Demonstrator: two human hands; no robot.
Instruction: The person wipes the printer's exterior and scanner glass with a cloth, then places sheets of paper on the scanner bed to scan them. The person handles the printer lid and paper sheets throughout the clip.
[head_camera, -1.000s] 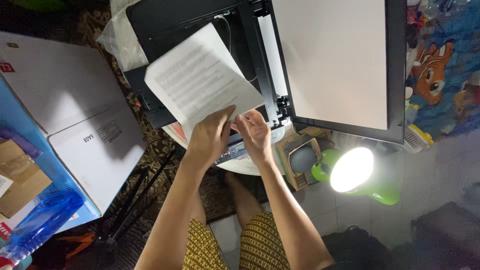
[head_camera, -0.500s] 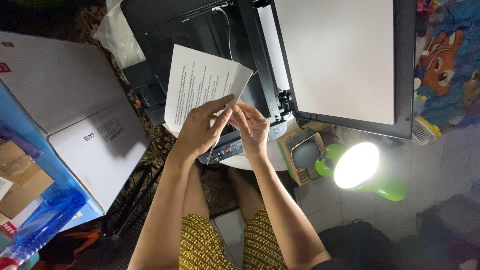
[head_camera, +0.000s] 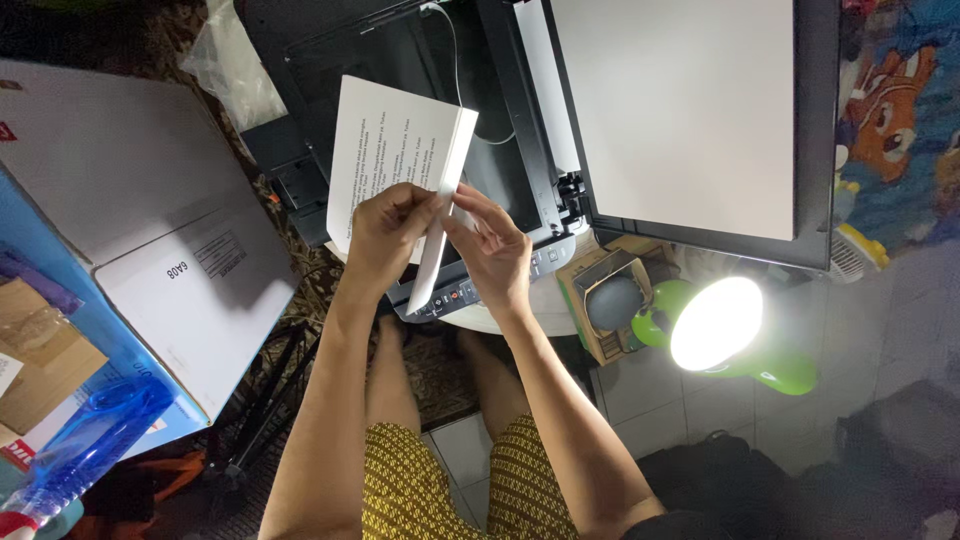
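The printed sheet (head_camera: 385, 150) is thin matt white paper, held over a scanner (head_camera: 430, 60) of matt black plastic whose open lid (head_camera: 680, 110) has a smooth, pale matt lining. Left of the scanner lie a crinkled glossy clear plastic bag (head_camera: 235, 70) and a smooth white cardboard box (head_camera: 130, 210); right of it, the lamp (head_camera: 740, 345) is glossy green plastic.

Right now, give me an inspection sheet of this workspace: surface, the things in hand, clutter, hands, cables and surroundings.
Surface: round white table edge under a black scanner-printer, lid open.
Things in hand: printed sheet, right side folded over, held above the scanner glass.
Clutter: clear plastic bag; white carton; blue plastic item; small box holding a grey round object.
Hands: left hand and right hand both grip the sheet at its folded edge.
Cables: thin white cable across the scanner.
Surroundings: lit green lamp; tiled floor; cartoon fish cloth.
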